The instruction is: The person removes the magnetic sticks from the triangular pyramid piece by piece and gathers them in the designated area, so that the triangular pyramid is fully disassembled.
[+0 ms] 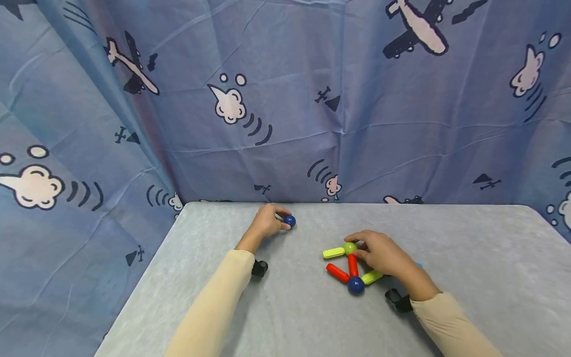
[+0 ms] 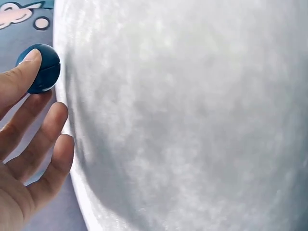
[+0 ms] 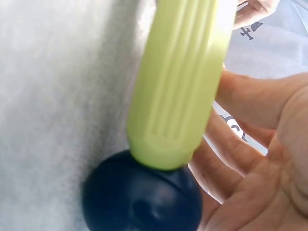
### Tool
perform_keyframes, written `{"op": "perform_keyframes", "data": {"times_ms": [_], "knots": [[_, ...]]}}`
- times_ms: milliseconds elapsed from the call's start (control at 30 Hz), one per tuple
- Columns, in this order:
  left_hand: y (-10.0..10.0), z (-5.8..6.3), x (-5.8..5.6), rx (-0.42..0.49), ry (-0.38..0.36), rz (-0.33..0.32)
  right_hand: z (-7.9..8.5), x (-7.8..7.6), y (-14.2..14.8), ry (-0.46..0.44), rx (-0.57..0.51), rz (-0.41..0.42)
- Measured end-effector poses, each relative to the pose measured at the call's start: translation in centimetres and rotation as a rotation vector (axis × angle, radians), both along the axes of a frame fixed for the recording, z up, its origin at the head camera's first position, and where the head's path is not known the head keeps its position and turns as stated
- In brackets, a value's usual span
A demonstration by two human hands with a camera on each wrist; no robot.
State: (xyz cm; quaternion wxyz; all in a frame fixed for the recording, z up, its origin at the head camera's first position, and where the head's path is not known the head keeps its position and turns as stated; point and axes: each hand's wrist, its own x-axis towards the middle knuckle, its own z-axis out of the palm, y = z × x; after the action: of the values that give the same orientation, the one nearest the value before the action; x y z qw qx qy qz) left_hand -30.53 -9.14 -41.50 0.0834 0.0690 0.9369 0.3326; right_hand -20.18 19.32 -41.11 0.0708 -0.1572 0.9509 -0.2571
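Between thumb and fingers, my left hand [image 1: 266, 221] pinches a dark blue ball [image 1: 290, 220] near the table's far edge. The left wrist view shows the thumb laid on that ball [image 2: 49, 72], the other fingers spread below. My right hand [image 1: 380, 252] holds a lime-green ball [image 1: 350, 247] at its fingertips. Joined to this ball are a lime rod [image 1: 333, 253] pointing left and a red rod [image 1: 353, 266] leading to a second blue ball [image 1: 356, 285]. That ball also carries another red rod [image 1: 337, 272] and a lime rod [image 1: 372, 277], partly hidden under the right hand.
A light-blue piece [image 1: 419, 265] peeks out behind the right wrist. The grey-white table [image 1: 303, 317] ends at a blue curtain [image 1: 285, 124] printed with planes and clouds. Black wrist straps [image 1: 259, 268] are on both arms.
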Motion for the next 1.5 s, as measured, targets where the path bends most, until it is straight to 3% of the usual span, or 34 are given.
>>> {"op": "perform_keyframes", "data": {"times_ms": [1167, 1333, 1500], "knots": [[0.2, -1.5, -0.4, 0.034, 0.042, 0.085, -0.2, -0.3, -0.2, 0.007, -0.014, -0.022], [0.0, -1.3, 0.2, 0.044, 0.069, 0.068, -0.1, 0.1, 0.1, 0.025, -0.032, -0.018], [-0.2, -0.8, 1.8, 0.075, 0.108, 0.051, 0.4, 0.6, 0.5, 0.065, -0.032, 0.002]]}}
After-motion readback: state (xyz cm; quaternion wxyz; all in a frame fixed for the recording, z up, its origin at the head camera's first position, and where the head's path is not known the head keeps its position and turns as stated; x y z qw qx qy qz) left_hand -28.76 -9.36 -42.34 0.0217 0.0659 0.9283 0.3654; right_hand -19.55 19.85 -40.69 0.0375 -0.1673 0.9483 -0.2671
